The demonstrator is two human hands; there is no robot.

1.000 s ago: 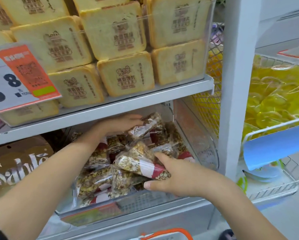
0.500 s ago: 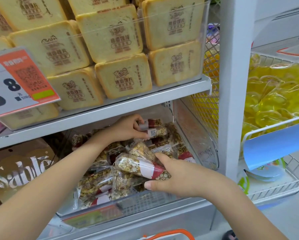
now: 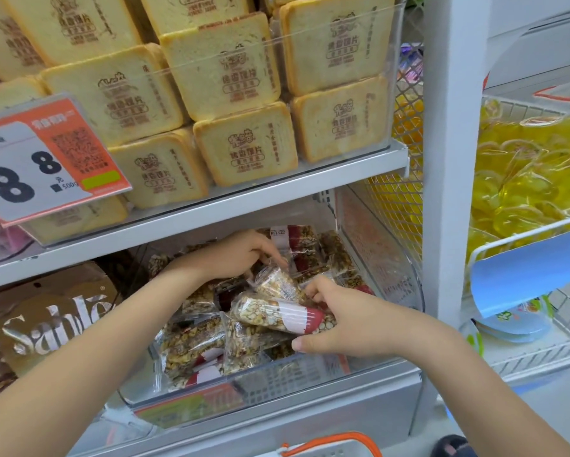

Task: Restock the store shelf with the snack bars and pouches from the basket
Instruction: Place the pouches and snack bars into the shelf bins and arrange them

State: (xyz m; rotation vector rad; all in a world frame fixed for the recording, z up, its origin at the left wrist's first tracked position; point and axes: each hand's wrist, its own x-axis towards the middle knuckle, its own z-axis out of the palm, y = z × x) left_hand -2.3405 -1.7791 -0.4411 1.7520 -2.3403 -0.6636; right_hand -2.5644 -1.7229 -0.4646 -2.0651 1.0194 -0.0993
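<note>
In the clear bin (image 3: 386, 275) on the lower shelf, both hands are among the wrapped snack bars. Right hand (image 3: 346, 319) grasps a nut bar (image 3: 273, 315) with a white-and-red wrapper band: thumb under its right end, fingers curled over the top, bar lying roughly level above the pile (image 3: 204, 341). Fingertips of that hand also touch the crinkled wrapper of a second bar (image 3: 277, 285) just behind. Left hand (image 3: 240, 255) is deeper in the bin, palm down, fingers bent onto the bars at the back; fingertips sit on clear wrapping next to that second bar, but whether they pinch it or only press it, cannot tell.

Pile fills the bin from front wall to back, bars lying at mixed angles.

Upper shelf (image 3: 244, 199) carries stacked toast-shaped packs (image 3: 244, 150) in a clear tray, with an orange-and-white price tag (image 3: 43, 163) at left. Brown "Sable" bag (image 3: 46, 321) sits left of the bin, partly cut by the left forearm. Yellow jelly cups (image 3: 524, 173) fill the wire basket at right. An orange-rimmed basket (image 3: 330, 445) is cut off at the bottom edge, contents not visible. Bin label print is too blurred to read.
</note>
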